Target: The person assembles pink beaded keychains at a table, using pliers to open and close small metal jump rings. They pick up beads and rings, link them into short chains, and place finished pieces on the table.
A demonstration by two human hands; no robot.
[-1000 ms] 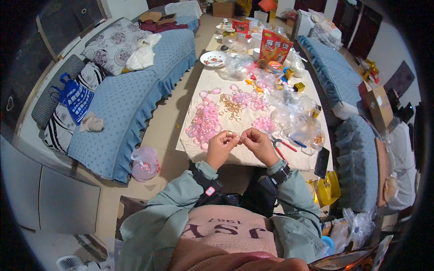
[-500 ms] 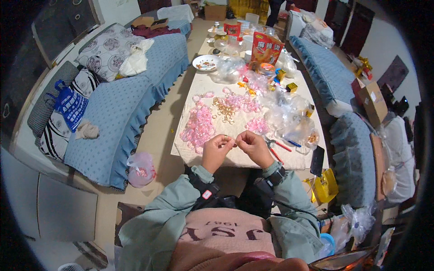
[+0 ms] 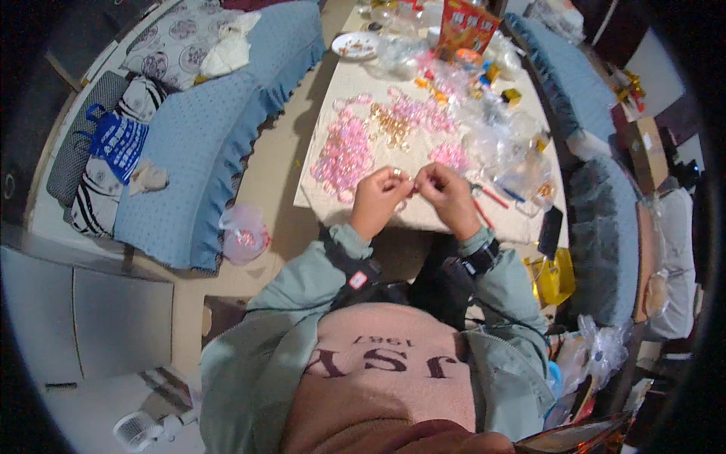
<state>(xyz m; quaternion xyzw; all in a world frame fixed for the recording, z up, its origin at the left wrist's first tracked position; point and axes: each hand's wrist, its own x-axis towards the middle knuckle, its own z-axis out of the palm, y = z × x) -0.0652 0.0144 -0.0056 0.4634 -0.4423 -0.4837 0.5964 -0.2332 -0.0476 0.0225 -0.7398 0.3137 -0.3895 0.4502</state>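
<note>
Over the near edge of the table, my left hand (image 3: 378, 200) and my right hand (image 3: 448, 198) meet with their fingertips pinched close together. Whatever small piece sits between them is too tiny and blurred to name. A gold-coloured glint shows at the left fingers. Just beyond lie a heap of pink, clear bead strands (image 3: 342, 151), a pile of gold-coloured clasps or rings (image 3: 391, 125) and a smaller pink bead cluster (image 3: 449, 155). Pliers with red handles (image 3: 493, 198) rest right beside my right hand.
Clear plastic bags (image 3: 503, 140) crowd the table's right side, near a blue pen (image 3: 513, 194) and a dark phone (image 3: 550, 231) at the edge. Farther back stand a white plate (image 3: 355, 46) and a red packet (image 3: 463, 32). Blue-covered sofas (image 3: 181, 170) flank the table; a yellow basket (image 3: 556, 276) is lower right.
The view has tilted downward, so the table and hands appear higher in the picture. Both hands keep their pinch close together, with little other visible difference.
</note>
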